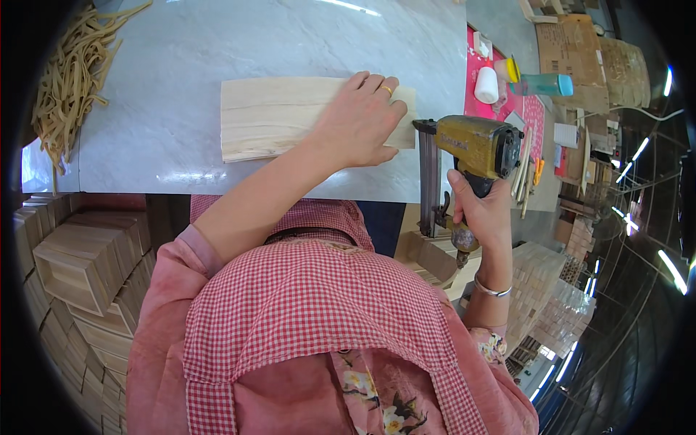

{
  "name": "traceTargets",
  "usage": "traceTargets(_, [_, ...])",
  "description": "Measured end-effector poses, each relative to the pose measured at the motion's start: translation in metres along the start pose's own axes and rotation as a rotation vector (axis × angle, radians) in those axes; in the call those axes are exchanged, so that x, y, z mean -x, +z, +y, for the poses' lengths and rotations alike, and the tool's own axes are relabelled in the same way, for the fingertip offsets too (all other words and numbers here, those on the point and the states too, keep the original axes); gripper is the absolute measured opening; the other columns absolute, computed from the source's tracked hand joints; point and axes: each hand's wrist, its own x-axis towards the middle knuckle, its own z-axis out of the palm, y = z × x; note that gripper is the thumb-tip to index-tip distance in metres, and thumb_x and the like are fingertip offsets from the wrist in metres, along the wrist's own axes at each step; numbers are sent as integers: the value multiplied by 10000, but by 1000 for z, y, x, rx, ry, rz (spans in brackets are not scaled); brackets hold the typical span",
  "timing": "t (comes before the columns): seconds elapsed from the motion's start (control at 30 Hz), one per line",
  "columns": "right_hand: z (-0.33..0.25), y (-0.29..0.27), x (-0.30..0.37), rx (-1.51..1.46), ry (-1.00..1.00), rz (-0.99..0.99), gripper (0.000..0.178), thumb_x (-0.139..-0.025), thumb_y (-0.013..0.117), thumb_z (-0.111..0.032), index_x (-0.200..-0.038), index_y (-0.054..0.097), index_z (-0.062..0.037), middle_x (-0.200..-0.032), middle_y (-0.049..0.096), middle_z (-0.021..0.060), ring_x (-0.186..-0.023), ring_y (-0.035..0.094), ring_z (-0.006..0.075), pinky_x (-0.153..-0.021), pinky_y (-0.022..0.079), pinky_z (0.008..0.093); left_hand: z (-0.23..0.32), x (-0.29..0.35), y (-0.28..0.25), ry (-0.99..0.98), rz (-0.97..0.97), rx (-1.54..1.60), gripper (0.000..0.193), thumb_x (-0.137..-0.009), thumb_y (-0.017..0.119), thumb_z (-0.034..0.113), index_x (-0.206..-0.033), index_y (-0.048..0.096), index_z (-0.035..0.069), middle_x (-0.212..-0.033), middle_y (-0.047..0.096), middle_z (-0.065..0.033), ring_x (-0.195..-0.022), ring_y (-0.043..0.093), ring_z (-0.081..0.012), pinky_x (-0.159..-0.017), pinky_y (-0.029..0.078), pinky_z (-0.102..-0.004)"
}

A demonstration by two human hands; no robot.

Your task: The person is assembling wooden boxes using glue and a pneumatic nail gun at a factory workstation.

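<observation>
Board [264, 116], where?
— Flat on marbled table [167, 51], beneath left hand [365, 122], fingers partly spread.
— And right hand [484, 214]?
— Wrapped round nail gun [467, 136], fingers curled tight, tool's nose [426, 125] close by board's right end.

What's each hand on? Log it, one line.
left hand: on pale wooden board | right hand: gripping yellow nail gun | nose: by board's right edge

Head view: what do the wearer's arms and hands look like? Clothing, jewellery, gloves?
No gloves. Left hand: gold-coloured ring on one finger; left sleeve pink. Right hand: silver-coloured bangle at the wrist; right sleeve pink, floral-patterned near its end.
</observation>
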Motion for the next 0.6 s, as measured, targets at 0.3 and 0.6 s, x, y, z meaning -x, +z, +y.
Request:
traceTargets(0.3, [-3, -6, -5, 15, 27, -29, 229, -910, 750, -159, -787, 651, 7, -540, 553, 16, -404, 470, 92, -396, 386, 233, 1, -1, -1, -5, -10, 1, 439, -716, 780, 377, -995, 677, 55, -1356, 557, -184, -1197, 507, -323, -1109, 337, -419])
traceTargets(0.6, [-16, -20, -18, 50, 25, -112, 240, -915, 751, -195, -853, 664, 19, -532, 554, 18, -396, 471, 96, -393, 380, 232, -1, 0, 2, 27, 79, -23, 417, -708, 803, 357, -995, 715, 68, -1237, 595, -168, -1108, 531, -301, -1060, 355, -400])
